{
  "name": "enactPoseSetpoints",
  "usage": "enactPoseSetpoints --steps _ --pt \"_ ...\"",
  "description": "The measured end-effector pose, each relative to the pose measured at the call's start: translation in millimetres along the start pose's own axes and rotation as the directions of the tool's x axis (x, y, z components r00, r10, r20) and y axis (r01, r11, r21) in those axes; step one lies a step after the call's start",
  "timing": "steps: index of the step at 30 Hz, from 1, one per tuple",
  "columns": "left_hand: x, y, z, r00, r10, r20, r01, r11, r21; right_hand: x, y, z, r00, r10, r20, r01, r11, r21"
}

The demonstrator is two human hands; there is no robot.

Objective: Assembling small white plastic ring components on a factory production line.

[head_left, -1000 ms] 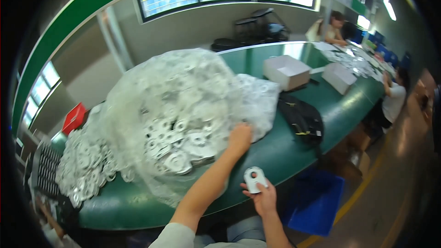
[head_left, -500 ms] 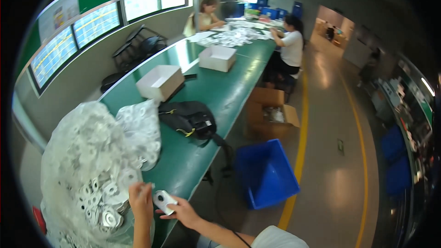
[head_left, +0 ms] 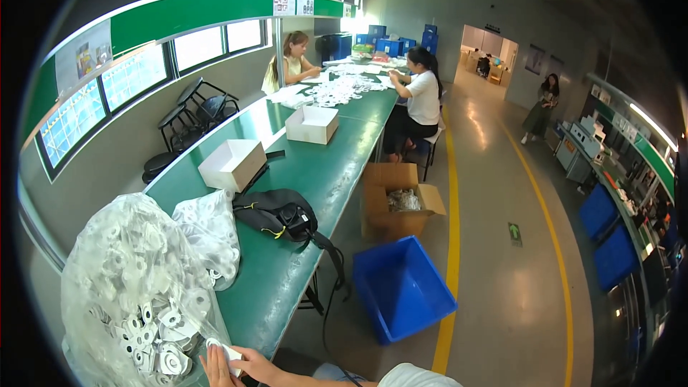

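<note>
At the lower edge, my right hand (head_left: 256, 368) grips a flat white part (head_left: 231, 353) with a rounded end. My left hand (head_left: 215, 369) is up against the same part, its fingers close together and partly covering it. Whether anything small sits under those fingers is hidden. Just left of my hands, a large clear plastic bag (head_left: 132, 244) gapes toward me. Inside are many loose white parts (head_left: 172, 360) with round holes.
Beyond the big bag lie a smaller bag of white parts (head_left: 208, 233), a black backpack (head_left: 283, 215) and two white boxes (head_left: 233, 165) on the green table (head_left: 287, 301). A blue bin (head_left: 405, 290) and a cardboard box (head_left: 387, 222) stand on the floor. Two people sit farther along.
My hands have come together at the white part, lower in the picture. Before, my left hand was raised apart from it. The view has tilted up, showing more of the room.
</note>
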State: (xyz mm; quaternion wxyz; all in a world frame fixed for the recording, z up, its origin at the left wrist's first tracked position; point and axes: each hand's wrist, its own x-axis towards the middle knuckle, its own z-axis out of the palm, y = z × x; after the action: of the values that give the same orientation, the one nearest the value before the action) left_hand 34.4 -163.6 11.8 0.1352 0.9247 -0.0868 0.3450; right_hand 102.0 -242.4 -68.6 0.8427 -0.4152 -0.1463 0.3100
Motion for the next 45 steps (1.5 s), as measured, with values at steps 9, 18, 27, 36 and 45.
enactPoseSetpoints --steps 9,18,27,36,45 --pt "-39.9 -1.2 -51.8 0.957 -0.286 0.048 0.285 0.958 0.029 -15.0 -33.9 67.0 0.991 0.061 0.117 -0.052 0.996 -0.078" --pt "-85.2 -7.0 -80.7 0.908 -0.418 -0.021 0.414 0.887 0.204 -3.8 7.1 93.9 0.892 0.443 0.090 -0.448 0.892 0.056" --pt "-101.4 -8.8 -72.2 0.856 -0.516 -0.031 0.512 0.839 0.186 0.4 13.8 88.6 0.856 0.469 0.219 -0.480 0.877 -0.005" --pt "-106.7 -10.7 -71.5 0.883 -0.449 -0.136 0.468 0.859 0.208 5.7 5.7 87.9 0.851 0.453 0.267 -0.456 0.888 -0.054" --pt "-114.7 -12.5 -81.7 0.815 -0.461 -0.350 0.401 0.886 -0.233 -1.2 7.5 87.0 0.876 0.398 0.271 -0.338 0.909 -0.244"
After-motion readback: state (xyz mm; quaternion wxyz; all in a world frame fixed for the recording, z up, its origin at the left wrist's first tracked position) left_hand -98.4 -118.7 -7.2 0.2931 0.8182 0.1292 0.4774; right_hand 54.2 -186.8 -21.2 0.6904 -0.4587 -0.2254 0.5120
